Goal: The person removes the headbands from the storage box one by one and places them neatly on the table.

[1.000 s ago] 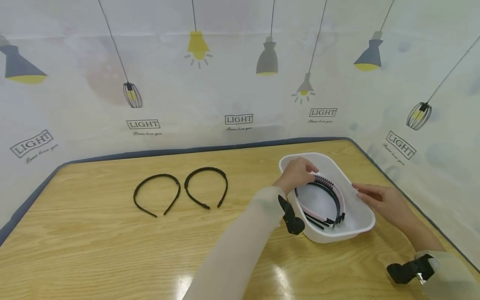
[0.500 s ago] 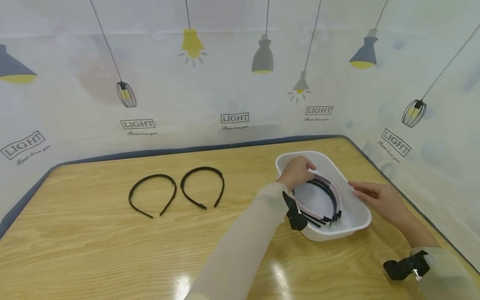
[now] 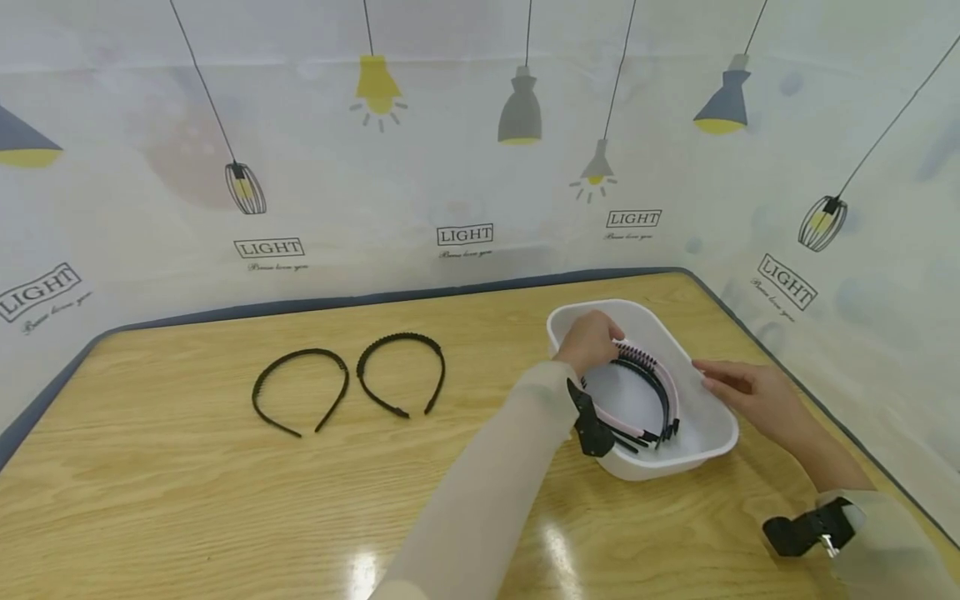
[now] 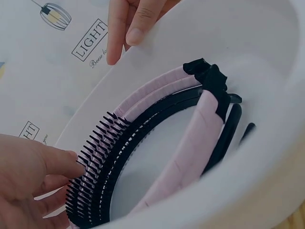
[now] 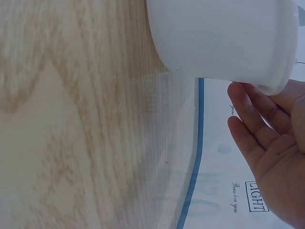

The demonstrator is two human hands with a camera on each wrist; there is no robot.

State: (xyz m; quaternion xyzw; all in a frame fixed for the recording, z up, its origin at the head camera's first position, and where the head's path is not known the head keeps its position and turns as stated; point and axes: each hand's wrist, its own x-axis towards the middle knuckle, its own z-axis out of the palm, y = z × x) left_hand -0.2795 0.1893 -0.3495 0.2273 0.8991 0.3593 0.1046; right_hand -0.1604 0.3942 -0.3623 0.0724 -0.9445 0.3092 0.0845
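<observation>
A white plastic tub (image 3: 716, 429) stands on the right side of the table, with several nested headbands inside. The front ones are pink (image 4: 162, 179) with black comb teeth; black headbands (image 4: 164, 102) lie against them. My left hand (image 3: 591, 340) reaches into the tub at the far left and pinches the toothed part of the pink headband, thumb on the teeth and fingers partly hidden behind. My right hand (image 3: 765, 404) holds the tub's right rim between thumb and fingers; from the right wrist view, the fingers (image 5: 245, 102) lie under the rim outside.
Two black headbands, one (image 3: 300, 354) at left and another (image 3: 401, 337) beside it, lie apart on the wooden table (image 3: 262, 517). A printed lamp-pattern backdrop (image 3: 337, 167) rises behind the table and along its right side.
The head view has shifted slightly, so everything appears a little farther left. Both hands keep their places at the tub, and the headbands show no clear movement.
</observation>
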